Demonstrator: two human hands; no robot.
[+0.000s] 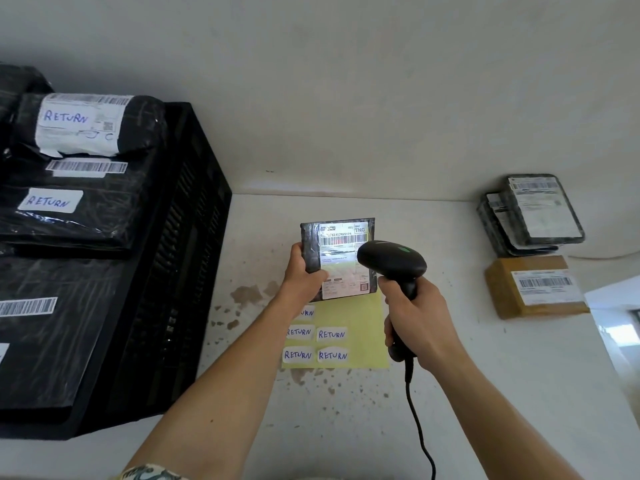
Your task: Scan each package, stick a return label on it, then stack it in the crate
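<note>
- Package (pixel 337 259), small and wrapped in black, is held up above the table (pixel 485 393) by the left hand (pixel 303 275); fingers wrap its left edge and the thumb presses on the front near the lower left corner, so most of the parcel stands out above and to the right of the grip.
- Shipping label on its front faces the camera, with a red line of light across the barcode.
- Right hand (pixel 414 315) is closed around the handle of a black scanner (pixel 391 261), whose head sits just in front of the package's right side; its cable (pixel 415 420) trails down toward the camera.
- Yellow sheet (pixel 363 327) lies flat on the table below both hands, carrying white "RETURN" stickers (pixel 331 334).
- Black crate (pixel 187 237) at the left holds stacked black parcels, two of them marked "RETURN".
- Far right, near the wall: two black packages (pixel 540 211) leaning together, and a brown box (pixel 533 287) just in front of them.
</note>
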